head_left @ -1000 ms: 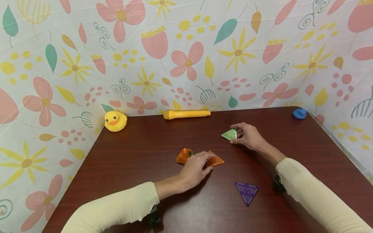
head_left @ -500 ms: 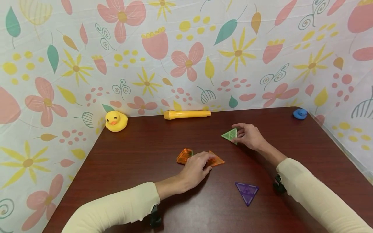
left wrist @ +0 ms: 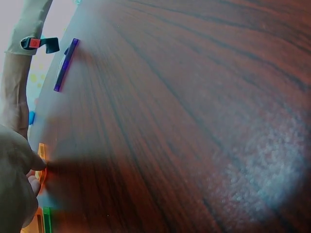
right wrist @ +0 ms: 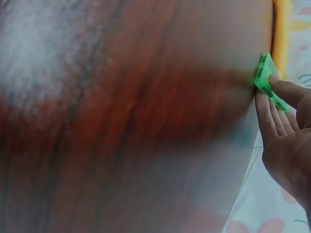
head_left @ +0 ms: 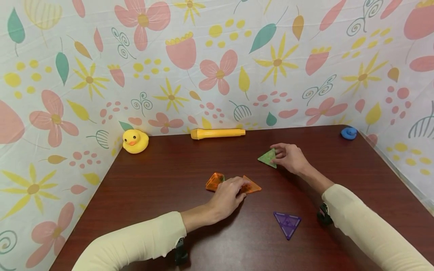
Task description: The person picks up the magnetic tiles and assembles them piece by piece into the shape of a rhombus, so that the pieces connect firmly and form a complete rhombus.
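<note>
In the head view the right hand [head_left: 291, 158] pinches a green triangular tile [head_left: 268, 157] by its right side; the right wrist view shows thumb and fingers on the green tile [right wrist: 266, 80]. The left hand [head_left: 226, 199] lies over the middle of the table, its fingertips on an orange triangular tile [head_left: 252, 186]. Left of that hand sits an orange tile piece [head_left: 214, 181], with a bit of green partly hidden beside it. A purple triangular tile [head_left: 287, 224] rests flat, apart from both hands.
At the table's back edge lies a yellow microphone-shaped toy [head_left: 218, 133]. A yellow duck [head_left: 135, 141] stands at the back left corner and a small blue duck [head_left: 349, 133] at the back right. Patterned cloth [head_left: 217, 34] hangs behind the brown table [head_left: 152, 169].
The green tile has turned slightly in the right hand, and the right fingers have shifted a little on it. The left hand has stayed in place.
</note>
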Demonstrator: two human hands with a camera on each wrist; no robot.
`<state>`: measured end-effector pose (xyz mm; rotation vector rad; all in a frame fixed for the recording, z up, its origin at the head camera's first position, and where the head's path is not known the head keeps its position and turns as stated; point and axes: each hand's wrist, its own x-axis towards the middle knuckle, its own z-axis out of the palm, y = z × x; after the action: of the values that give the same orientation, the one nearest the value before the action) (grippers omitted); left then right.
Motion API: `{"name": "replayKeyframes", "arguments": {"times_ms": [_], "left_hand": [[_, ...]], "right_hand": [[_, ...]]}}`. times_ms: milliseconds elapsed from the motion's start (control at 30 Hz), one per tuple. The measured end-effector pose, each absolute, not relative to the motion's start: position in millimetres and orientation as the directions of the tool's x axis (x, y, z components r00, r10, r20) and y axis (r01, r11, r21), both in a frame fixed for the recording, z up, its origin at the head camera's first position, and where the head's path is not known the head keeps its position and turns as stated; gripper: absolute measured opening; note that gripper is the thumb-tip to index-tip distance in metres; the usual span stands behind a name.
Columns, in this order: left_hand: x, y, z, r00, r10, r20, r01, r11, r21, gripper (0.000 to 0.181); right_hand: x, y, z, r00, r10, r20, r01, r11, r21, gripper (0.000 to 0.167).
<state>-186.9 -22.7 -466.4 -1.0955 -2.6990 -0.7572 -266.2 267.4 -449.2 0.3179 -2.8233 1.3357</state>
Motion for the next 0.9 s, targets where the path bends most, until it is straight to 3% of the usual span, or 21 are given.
{"name": "replayKeyframes", "arguments": {"times_ms": [600,900], "left_hand": [[-187.4,-22.4,-466.0,-0.725,0.615,0.311,0.687,0.609,0.397,0.034],[-187.1,-22.1,-465.2,-0.73,0.613,0.303,0.682,0.621,0.386,0.035]], "right_hand": [[-260.7,262.2,-446.8,-0.989,-0.14,0.055,-0.123,0.546,-0.829,0.039],[-254.2,252.3,-443.7,-0.982,-0.154,0.108,-0.177,0.556,-0.812,0.028]]}}
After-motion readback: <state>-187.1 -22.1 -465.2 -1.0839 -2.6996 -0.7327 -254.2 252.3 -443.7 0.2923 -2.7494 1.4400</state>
